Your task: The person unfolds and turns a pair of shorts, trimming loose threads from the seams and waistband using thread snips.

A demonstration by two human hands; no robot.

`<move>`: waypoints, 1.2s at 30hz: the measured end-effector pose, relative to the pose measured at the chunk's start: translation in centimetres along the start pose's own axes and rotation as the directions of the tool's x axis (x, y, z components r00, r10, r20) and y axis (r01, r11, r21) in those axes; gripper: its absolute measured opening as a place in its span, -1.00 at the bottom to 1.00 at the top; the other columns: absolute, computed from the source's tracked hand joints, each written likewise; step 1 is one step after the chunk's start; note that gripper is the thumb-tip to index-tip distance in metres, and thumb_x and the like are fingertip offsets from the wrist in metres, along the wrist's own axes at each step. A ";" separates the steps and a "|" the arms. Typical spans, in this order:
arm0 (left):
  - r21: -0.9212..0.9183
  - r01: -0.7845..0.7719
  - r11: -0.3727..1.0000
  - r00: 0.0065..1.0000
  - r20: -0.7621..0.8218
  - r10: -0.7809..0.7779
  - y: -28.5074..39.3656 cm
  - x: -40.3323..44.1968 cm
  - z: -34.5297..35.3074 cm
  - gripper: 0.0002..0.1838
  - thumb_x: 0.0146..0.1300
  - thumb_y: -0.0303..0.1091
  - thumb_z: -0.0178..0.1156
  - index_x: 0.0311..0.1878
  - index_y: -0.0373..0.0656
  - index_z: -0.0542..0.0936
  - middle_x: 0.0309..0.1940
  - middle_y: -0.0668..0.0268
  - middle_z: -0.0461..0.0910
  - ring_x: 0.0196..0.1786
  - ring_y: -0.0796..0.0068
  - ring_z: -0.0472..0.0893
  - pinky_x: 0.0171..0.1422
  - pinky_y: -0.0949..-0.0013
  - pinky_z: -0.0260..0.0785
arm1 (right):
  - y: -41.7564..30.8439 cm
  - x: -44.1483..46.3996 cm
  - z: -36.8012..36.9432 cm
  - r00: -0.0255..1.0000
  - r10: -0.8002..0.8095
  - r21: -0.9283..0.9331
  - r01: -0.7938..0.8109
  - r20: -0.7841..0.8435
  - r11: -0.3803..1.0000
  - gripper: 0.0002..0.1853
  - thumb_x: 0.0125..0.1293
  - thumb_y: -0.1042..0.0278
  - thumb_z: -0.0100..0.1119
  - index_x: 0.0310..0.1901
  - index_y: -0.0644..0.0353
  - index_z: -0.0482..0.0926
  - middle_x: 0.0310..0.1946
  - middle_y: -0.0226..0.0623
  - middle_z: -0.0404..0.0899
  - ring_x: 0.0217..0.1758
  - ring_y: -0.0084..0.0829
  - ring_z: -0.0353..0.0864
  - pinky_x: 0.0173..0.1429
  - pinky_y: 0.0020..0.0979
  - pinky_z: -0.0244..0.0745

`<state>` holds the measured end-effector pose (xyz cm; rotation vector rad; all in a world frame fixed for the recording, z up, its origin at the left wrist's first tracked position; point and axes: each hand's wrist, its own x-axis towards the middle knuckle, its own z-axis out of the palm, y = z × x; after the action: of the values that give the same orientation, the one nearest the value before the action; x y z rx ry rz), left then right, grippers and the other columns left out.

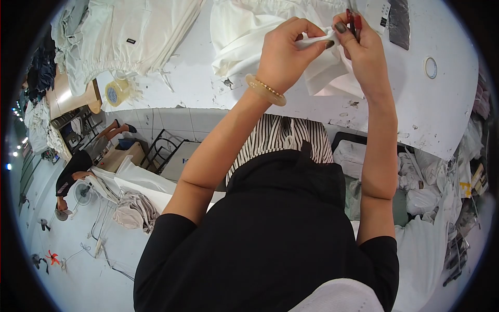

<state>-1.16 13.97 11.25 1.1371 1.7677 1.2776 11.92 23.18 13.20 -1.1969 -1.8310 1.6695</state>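
Observation:
My left hand (291, 52) is closed, pinching the edge of a white garment (244, 39) between thumb and fingers. Close beside it, my right hand (364, 52) is also closed. It holds a small cutting tool with red handles, which looks like thread snips (354, 22), and its thumb presses near the pinched fabric. The blades cannot be made out. Gathered folds of the garment spread over the white table (197, 86) behind and under my hands, and part of it hangs below them.
A second white garment (130, 39) with a dark label lies at the left. Nearby is a roll of clear tape (115, 93); another tape roll (430, 67) lies at the right. A label card (378, 14) sits at the back. Another person (78, 169) is in the background at left.

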 end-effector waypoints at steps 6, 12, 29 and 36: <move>-0.099 0.185 0.978 0.978 -0.077 -0.193 0.2 -0.1 0.5 -0.83 -0.03 -0.45 0.31 -0.40 -0.29 0.54 -0.57 0.31 0.49 -0.51 0.53 0.38 -0.38 0.44 0.27 | 1.6 -1.1 -1.0 0.960 -0.083 -0.040 0.076 -0.266 0.996 -0.78 0.27 0.35 0.15 -0.11 0.28 0.54 -0.38 -0.42 0.50 -0.36 -0.63 0.41 -0.25 -0.56 0.32; -0.155 0.106 0.982 0.977 -0.169 -0.132 -0.1 -0.2 1.3 -0.83 -0.03 -0.50 0.30 -0.41 -0.31 0.50 -0.55 0.28 0.50 -0.48 0.52 0.44 -0.33 0.45 0.33 | 2.0 -3.8 -0.2 0.919 -0.274 -0.328 0.175 -0.284 0.928 -0.77 0.15 0.42 0.27 -0.15 0.26 0.60 -0.38 -0.29 0.59 -0.36 -0.51 0.54 -0.22 -0.49 0.44; -0.024 0.023 0.999 0.986 -0.167 -0.027 -0.6 -0.9 1.6 -0.85 0.05 -0.51 0.30 -0.36 -0.27 0.50 -0.48 0.34 0.54 -0.41 0.59 0.48 -0.27 0.53 0.35 | 0.5 -3.6 0.7 0.923 -0.294 -0.401 0.179 -0.248 0.899 -0.81 0.13 0.37 0.28 -0.23 0.24 0.61 -0.46 -0.40 0.58 -0.40 -0.54 0.46 -0.29 -0.52 0.39; 0.330 -0.160 0.930 0.987 0.083 0.141 -2.7 -9.3 6.6 -0.54 0.07 -0.49 0.24 0.09 -0.23 0.43 -0.05 0.13 0.52 0.02 0.13 0.52 0.12 0.24 0.34 | 6.7 -4.9 -1.4 0.849 0.219 -0.061 -0.282 -0.481 0.958 -0.71 0.21 0.20 0.22 -0.47 0.26 0.48 -0.61 -0.52 0.33 -0.53 -0.63 0.23 -0.40 -0.54 0.19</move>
<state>7.60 7.46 6.96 1.5106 1.9337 1.0375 17.88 19.71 8.43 -1.7836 -1.5399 1.2342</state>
